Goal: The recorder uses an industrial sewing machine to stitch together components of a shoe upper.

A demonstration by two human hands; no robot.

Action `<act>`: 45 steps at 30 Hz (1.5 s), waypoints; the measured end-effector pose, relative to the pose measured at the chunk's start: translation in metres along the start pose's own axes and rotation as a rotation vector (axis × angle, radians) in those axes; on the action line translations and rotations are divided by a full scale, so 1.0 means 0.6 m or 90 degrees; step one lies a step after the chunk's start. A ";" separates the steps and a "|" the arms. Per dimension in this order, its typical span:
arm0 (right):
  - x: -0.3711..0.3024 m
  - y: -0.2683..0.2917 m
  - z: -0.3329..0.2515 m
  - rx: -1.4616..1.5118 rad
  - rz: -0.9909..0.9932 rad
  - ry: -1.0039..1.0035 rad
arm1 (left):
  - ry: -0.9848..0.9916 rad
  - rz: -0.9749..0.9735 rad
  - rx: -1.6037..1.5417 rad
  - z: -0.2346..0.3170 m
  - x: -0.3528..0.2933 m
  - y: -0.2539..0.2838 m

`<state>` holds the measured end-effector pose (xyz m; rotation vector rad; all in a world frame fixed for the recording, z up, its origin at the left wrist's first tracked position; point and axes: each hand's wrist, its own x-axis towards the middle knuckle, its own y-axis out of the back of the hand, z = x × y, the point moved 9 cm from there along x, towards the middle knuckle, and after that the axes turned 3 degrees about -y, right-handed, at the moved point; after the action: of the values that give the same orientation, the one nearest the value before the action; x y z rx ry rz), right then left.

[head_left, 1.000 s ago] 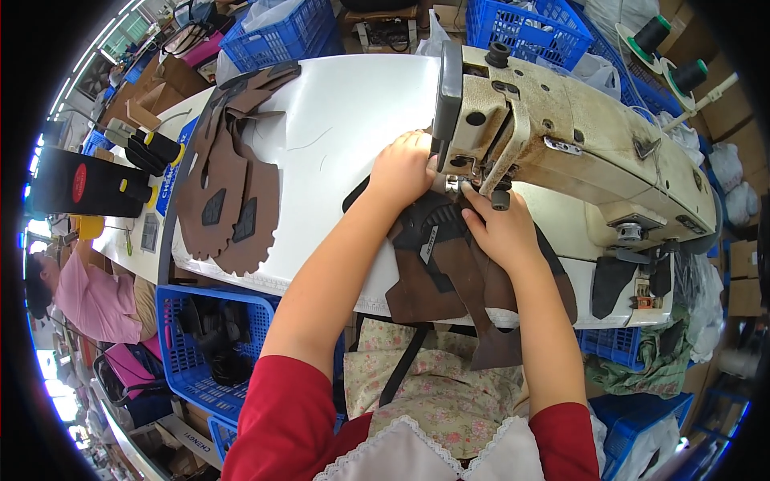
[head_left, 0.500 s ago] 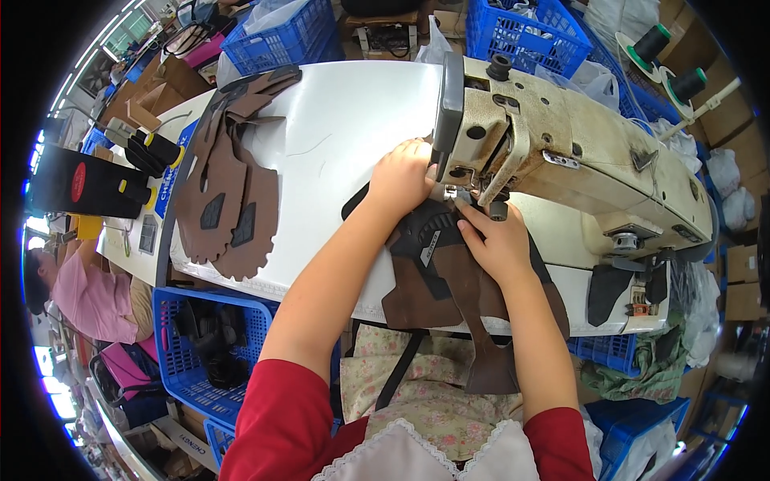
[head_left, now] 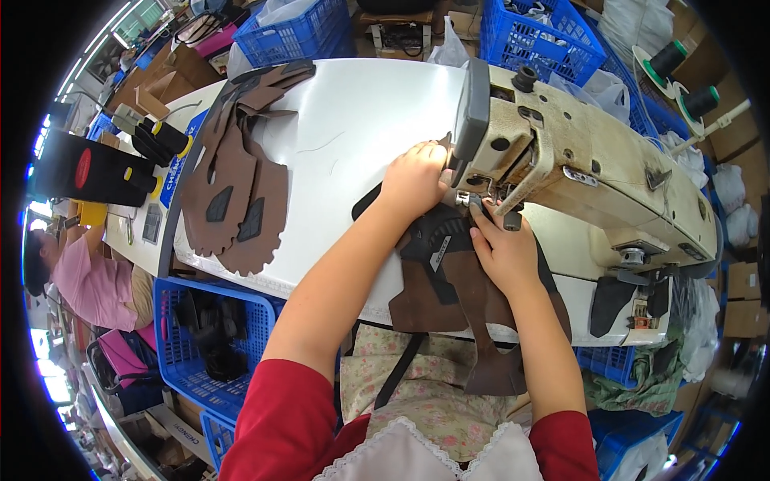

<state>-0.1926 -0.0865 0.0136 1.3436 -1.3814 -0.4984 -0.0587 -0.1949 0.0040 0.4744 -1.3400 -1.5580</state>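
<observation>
A brown and black shoe upper (head_left: 437,276) lies under the presser foot (head_left: 475,200) of a beige sewing machine (head_left: 593,152), and its lower end hangs over the table's front edge. Just left of the machine head, my left hand (head_left: 413,180) has its fingers curled closed on the upper's edge. My right hand (head_left: 507,250) rests on the upper right of the foot, fingers stretched out and fingertips close to the needle area. The needle itself is hidden behind the machine head. More brown pieces with dark patches (head_left: 241,188) lie overlapped on the white table (head_left: 353,104) to the left.
A blue crate (head_left: 172,361) with black items stands below the table at left; other blue crates (head_left: 297,36) are behind it. Thread spools (head_left: 666,60) stand at far right. A black piece (head_left: 613,305) lies on the table's right end. A person in pink (head_left: 96,276) sits at far left.
The whole view has shifted slightly, moving the table and machine to the right in the picture. Both hands stay beside the presser foot, on the shoe upper, which has turned slightly.
</observation>
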 end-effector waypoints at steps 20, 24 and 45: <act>0.005 -0.001 0.009 0.018 -0.046 -0.039 | -0.016 0.056 -0.013 0.006 0.000 0.013; 0.005 -0.004 0.006 0.007 -0.048 -0.029 | -0.018 0.051 -0.021 -0.001 0.000 0.006; 0.006 -0.002 0.009 0.040 -0.040 -0.031 | 0.009 0.168 -0.102 -0.010 -0.077 0.113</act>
<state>-0.1962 -0.0922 0.0123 1.4376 -1.4082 -0.5358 -0.0054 -0.1520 0.0500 0.1993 -1.2018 -1.4246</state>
